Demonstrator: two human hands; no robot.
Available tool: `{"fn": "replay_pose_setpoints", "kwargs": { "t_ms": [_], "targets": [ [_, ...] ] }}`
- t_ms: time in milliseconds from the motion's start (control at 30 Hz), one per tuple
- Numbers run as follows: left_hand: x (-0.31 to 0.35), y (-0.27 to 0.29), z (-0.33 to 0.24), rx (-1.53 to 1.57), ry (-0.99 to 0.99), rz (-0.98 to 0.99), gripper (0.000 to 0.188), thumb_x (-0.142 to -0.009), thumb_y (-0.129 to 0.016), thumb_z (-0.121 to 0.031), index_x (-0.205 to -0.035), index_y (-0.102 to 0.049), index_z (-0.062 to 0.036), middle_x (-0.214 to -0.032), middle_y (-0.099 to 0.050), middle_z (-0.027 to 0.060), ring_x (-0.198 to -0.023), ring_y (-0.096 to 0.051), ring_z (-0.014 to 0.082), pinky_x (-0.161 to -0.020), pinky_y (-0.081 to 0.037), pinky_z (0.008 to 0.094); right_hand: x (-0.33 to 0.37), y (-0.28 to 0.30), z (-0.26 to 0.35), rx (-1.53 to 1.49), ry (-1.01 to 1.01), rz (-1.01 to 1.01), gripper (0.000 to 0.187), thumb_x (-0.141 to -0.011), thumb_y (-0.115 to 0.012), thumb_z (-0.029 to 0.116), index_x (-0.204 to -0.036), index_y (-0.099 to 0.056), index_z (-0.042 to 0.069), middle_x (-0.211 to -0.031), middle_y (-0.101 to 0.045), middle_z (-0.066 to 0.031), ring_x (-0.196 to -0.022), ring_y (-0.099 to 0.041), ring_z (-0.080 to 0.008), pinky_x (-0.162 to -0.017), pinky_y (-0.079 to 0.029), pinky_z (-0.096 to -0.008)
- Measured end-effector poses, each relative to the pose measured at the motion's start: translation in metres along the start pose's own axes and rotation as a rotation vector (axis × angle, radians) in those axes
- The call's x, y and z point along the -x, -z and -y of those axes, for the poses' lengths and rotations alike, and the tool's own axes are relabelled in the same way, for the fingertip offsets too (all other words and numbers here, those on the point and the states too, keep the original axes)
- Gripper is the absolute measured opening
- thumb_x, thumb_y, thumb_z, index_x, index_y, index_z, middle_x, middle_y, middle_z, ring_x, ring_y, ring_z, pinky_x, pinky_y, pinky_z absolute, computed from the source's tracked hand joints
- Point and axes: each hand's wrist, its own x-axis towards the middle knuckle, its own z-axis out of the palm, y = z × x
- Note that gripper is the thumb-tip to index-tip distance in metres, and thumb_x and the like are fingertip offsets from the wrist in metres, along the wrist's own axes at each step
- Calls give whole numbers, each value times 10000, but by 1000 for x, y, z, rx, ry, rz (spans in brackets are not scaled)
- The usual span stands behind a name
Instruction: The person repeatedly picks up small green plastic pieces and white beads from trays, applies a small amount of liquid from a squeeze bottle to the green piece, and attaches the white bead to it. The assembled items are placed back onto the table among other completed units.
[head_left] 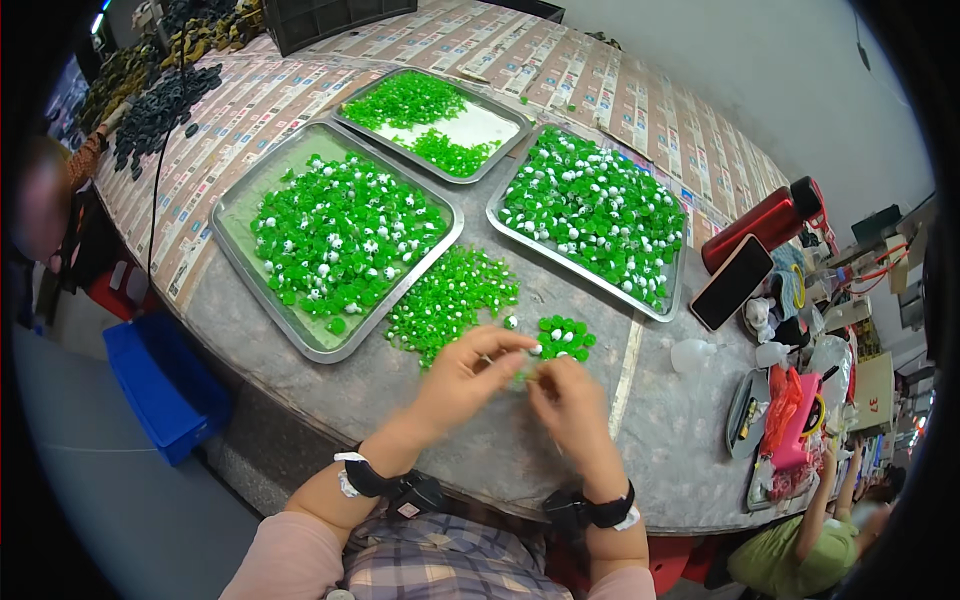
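Observation:
My left hand (468, 372) is closed in a pinch, with a small white ball with dark spots (537, 350) at its fingertips. Close beside it, my right hand (572, 402) also has its thumb and finger together. A bit of green shows between the two hands, too small and blurred to make out. Just beyond the right fingers lies a small cluster of green plastic pieces and white balls (566, 338). To the left of it spreads a loose heap of small green pieces (450, 305) on the grey tabletop (450, 440).
A metal tray (287, 325) of green-and-white pieces stands left, a second metal tray (640, 306) right, and a third tray (470, 128) behind. At right are a phone (732, 283), a red bottle (755, 225) and clutter. A blue bin (165, 385) sits below the left edge. People are at both sides.

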Motion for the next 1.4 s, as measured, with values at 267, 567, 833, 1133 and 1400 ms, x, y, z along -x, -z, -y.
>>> {"fn": "replay_pose_setpoints", "kwargs": {
  "t_ms": [267,567,833,1133,1400],
  "targets": [
    [3,-6,-3,-194,-147,234,222,-737,-559,5,-934,-620,-79,-867,-545,33,-772,-528,110,-643,-428,209,8,21,-13,-984,-344,214,90,-747,-581,51,-823,-545,16,-717,-530,7,-624,-462,-41,-559,-369,-179],
    [2,-5,0,200,147,77,182,-806,-518,-72,-959,-584,1,-829,-603,55,-721,-564,90,-650,-464,210,19,96,-86,-107,-252,-1180,310,-746,-604,133,-993,-466,6,-937,-505,-79,-797,-485,-149,-711,-388,-265],
    [-1,-8,1,268,176,143,208,-803,-519,-58,-995,-565,9,-858,-586,79,-733,-569,111,-674,-478,233,27,90,-151,-119,-477,-694,482,-716,-642,260,-1056,-443,-19,-1008,-528,-107,-845,-533,-200,-692,-422,-259],
    [-1,-5,0,460,335,128,155,-779,-561,-73,-918,-585,-7,-751,-601,57,-683,-577,105,-650,-478,232,15,87,-9,-458,22,-860,571,-670,-661,429,-963,-468,-21,-890,-496,-64,-724,-490,-102,-623,-404,-191],
    [-3,-5,2,534,405,102,92,-765,-579,-82,-832,-557,-24,-739,-587,50,-653,-568,111,-647,-484,261,3,55,31,-677,97,-945,557,-597,-719,432,-866,-469,14,-784,-465,-38,-690,-462,-121,-580,-378,-222]
  ]
}}
